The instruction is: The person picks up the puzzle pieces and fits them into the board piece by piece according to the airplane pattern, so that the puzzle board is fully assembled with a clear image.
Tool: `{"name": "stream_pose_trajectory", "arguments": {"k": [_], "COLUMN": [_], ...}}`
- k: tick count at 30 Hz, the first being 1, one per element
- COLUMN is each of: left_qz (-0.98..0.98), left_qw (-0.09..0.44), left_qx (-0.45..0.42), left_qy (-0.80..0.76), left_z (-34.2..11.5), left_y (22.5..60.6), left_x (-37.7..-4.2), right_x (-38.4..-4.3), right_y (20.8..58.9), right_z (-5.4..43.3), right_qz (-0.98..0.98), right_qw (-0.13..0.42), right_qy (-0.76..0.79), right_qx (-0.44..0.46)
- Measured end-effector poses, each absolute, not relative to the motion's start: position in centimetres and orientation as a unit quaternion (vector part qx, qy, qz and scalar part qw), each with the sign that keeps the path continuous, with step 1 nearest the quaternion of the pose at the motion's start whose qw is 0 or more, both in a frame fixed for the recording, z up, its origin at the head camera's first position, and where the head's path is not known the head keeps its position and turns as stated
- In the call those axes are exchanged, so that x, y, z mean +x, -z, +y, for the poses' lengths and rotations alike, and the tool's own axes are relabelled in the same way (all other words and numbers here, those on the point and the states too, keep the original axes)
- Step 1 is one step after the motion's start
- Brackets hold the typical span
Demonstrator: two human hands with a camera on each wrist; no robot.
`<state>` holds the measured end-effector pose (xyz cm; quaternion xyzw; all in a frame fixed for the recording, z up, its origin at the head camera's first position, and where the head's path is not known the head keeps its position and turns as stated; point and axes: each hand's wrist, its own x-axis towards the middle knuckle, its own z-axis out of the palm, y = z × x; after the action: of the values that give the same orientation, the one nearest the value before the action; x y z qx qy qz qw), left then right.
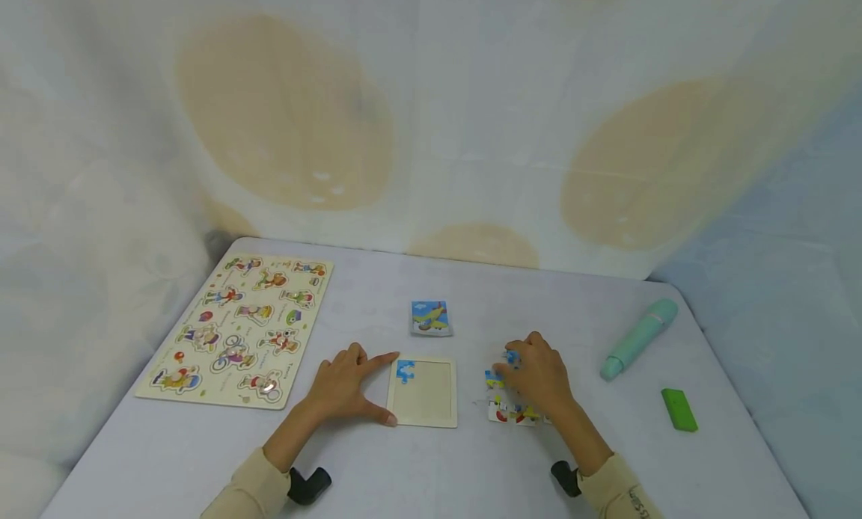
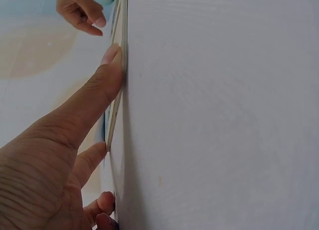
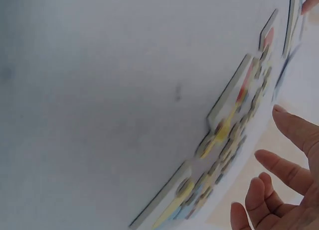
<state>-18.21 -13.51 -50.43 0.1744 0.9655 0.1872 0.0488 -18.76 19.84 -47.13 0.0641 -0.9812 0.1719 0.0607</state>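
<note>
In the head view my left hand (image 1: 346, 383) has thumb and forefinger spread, touching the left corners of a square wooden puzzle tray (image 1: 426, 399). One blue jigsaw piece (image 1: 405, 371) lies in the tray's upper left corner. The left wrist view shows the thumb (image 2: 94, 98) against the tray's edge. My right hand (image 1: 539, 373) is over a group of loose jigsaw pieces (image 1: 498, 410), its fingertips close to a blue piece (image 1: 512, 357). In the right wrist view its fingers (image 3: 286, 172) are parted, with nothing visible between them; the pieces lie flat beside them.
A large picture board (image 1: 236, 328) lies at the left. Behind the tray is a small airplane picture packet (image 1: 431, 318). At the right are a mint-green cylindrical object (image 1: 640, 339) and a green block (image 1: 679, 410). Patterned cloth (image 1: 471, 130) hangs behind the table.
</note>
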Motion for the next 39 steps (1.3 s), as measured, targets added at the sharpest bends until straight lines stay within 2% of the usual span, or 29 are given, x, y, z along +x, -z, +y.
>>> {"name": "stream_pose_trajectory", "arguments": {"k": [15, 39], "left_qz": [0.966, 0.966], "left_qw": [0.049, 0.045], "left_qx": [0.179, 0.174], "left_qy": [-0.182, -0.188], "left_z": [-13.4, -13.6], "left_y": [50.3, 50.6], "left_x": [-18.4, -18.3], "right_x": [-19.3, -19.7], "right_y": [47.3, 47.8], "right_z": [21.5, 21.5], "right_qz": [-0.986, -0.982], "right_qw": [0.032, 0.036], "right_qy": [-0.163, -0.184], "right_qx": [-0.013, 0.008]}}
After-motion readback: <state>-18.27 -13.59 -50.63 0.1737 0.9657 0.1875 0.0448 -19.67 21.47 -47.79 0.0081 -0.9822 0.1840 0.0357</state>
